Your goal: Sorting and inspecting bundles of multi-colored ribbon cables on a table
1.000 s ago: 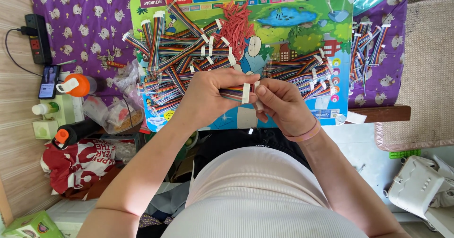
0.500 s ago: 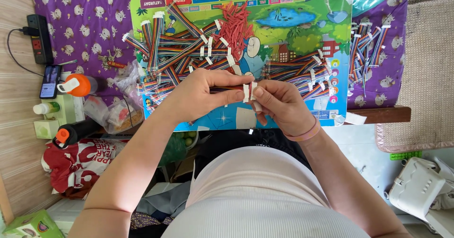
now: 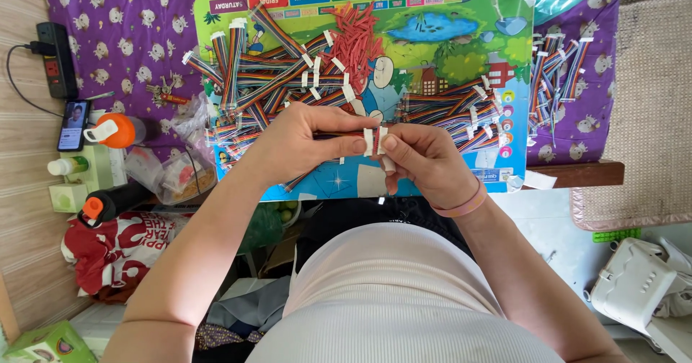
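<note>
Head view: the left hand (image 3: 299,143) and right hand (image 3: 425,162) meet above the near edge of the mat (image 3: 447,46), each pinching a white connector (image 3: 373,140) on a rainbow ribbon cable (image 3: 339,134). Cable piles (image 3: 267,89) cover the mat's left half; red wires (image 3: 357,42) lie near its far edge.

Heaps of rainbow ribbon cables with white plugs (image 3: 274,82) crowd the left half of the colourful picture board (image 3: 447,38), and a pile of red wire pieces (image 3: 357,38) sits at its top middle. Its upper right, around the blue pond picture, is bare. More striped cables (image 3: 559,74) cover the purple cloth (image 3: 122,38) to the right; its upper left lies open
</note>
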